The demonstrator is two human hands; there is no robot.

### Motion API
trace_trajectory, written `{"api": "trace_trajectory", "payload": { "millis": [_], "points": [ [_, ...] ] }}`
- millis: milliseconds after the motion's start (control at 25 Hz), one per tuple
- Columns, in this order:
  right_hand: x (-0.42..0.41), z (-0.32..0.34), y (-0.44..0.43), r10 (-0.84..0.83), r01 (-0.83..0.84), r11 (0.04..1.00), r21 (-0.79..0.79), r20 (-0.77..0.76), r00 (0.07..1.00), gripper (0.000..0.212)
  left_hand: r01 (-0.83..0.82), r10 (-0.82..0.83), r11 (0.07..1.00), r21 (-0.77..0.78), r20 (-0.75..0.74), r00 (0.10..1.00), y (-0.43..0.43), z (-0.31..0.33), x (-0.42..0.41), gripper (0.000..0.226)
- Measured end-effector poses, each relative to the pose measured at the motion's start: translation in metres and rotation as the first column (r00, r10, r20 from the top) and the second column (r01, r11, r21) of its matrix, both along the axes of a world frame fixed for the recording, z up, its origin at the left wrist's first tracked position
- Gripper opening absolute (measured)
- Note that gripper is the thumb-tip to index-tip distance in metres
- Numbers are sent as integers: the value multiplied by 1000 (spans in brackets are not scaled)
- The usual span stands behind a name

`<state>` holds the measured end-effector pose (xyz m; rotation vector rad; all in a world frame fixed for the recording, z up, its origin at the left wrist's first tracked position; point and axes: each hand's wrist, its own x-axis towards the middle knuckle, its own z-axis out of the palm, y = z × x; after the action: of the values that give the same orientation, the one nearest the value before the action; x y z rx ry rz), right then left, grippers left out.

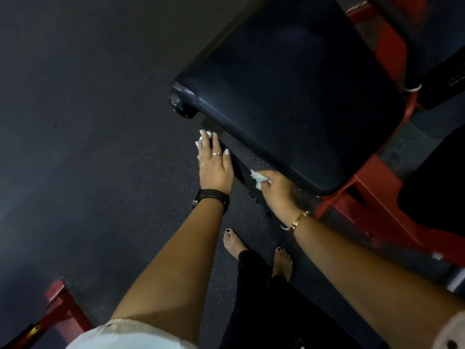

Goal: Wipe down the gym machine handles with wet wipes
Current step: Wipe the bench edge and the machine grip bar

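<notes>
- The wet wipe (258, 178) is bunched up in the right hand (276, 192). It pokes out at about 10 o'clock from the knuckles, with the fingers curled round it.
- The wipe is pressed onto a dark bar (237, 170) that runs just under the near edge of the black seat pad (289, 91). The pad fills the view from 12 to 2 o'clock of the hands.
- The left hand (215, 170) is at 9 o'clock of the wipe, near it but not touching. Its fingers are stretched out almost straight and lie flat over the upper end of the same bar, not wrapped around anything.
- A small shiny bit shows right at the left fingertips, toward 11 o'clock. It's too blurry to say what it is.
- The bar is really hard to read, dark on a dark floor (88, 147). A few holes show along it at 6 o'clock of the wipe, and the right hand covers the stretch between.
- A black knob (180, 104) sticks out at the pad's corner, at 11 o'clock of the left hand. It's smeared by motion blur.
- The red frame (377, 195) at 3 o'clock is cut off by the picture edge, so the rest of the machine isn't visible.
- Bare feet (234, 244) are on the floor at 6 o'clock, between the forearms and partly hidden by dark trousers.
</notes>
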<state>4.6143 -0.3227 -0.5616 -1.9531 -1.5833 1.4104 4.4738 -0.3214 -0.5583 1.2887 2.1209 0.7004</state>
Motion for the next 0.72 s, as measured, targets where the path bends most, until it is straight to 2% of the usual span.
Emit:
{"api": "trace_trajectory", "payload": {
  "millis": [80, 120, 160, 200, 240, 280, 320, 360, 440, 600, 680, 720],
  "points": [
    [-12, -1, -12, -91, 85, 993, 86, 67, 994, 34, -158, 135, 986, 44, 327, 935, 8, 4, -1, 53],
    [-26, 2, -9, -90, 79, 985, 151, 63, 994, 33, -252, 215, 967, 25, 445, 869, 11, 7, -2, 53],
    [-41, 7, -2, -67, 60, 978, 201, 25, 997, 33, -360, 302, 933, -13, 570, 764, 14, 9, -3, 52],
    [-55, 11, 11, -49, 51, 977, 209, -11, 999, 33, -479, 384, 875, -74, 709, 592, 18, 12, -4, 50],
    [-69, 13, 27, -56, 62, 984, 169, -43, 998, 33, -580, 443, 796, -175, 822, 359, 22, 16, -7, 48],
    [-80, 13, 44, -72, 75, 991, 108, -27, 997, 32, -639, 471, 713, -289, 872, 131, 27, 18, -12, 47],
    [-90, 13, 62, -73, 72, 996, 45, 28, 997, 30, -656, 479, 652, -379, 877, -30, 31, 20, -17, 48],
    [-98, 14, 77, -47, 49, 999, -20, 85, 995, 28, -643, 480, 634, -429, 871, -108, 33, 22, -21, 50],
    [-114, 21, 96, 40, -35, 998, -60, 88, 995, 26, -593, 496, 653, -471, 858, -135, 33, 24, -26, 55],
    [-142, 34, 114, 267, -273, 958, 83, 73, 961, 26, -552, 457, 692, -465, 874, -164, 38, 19, -39, 61],
    [-149, 36, 115, 490, -505, 857, 101, 147, 859, 27, -548, 442, 687, -478, 873, -207, 41, 15, -46, 66],
    [-147, 36, 113, 605, -631, 768, 112, 198, 771, 27, -535, 432, 688, -491, 869, -243, 41, 14, -48, 69]
  ]
}}
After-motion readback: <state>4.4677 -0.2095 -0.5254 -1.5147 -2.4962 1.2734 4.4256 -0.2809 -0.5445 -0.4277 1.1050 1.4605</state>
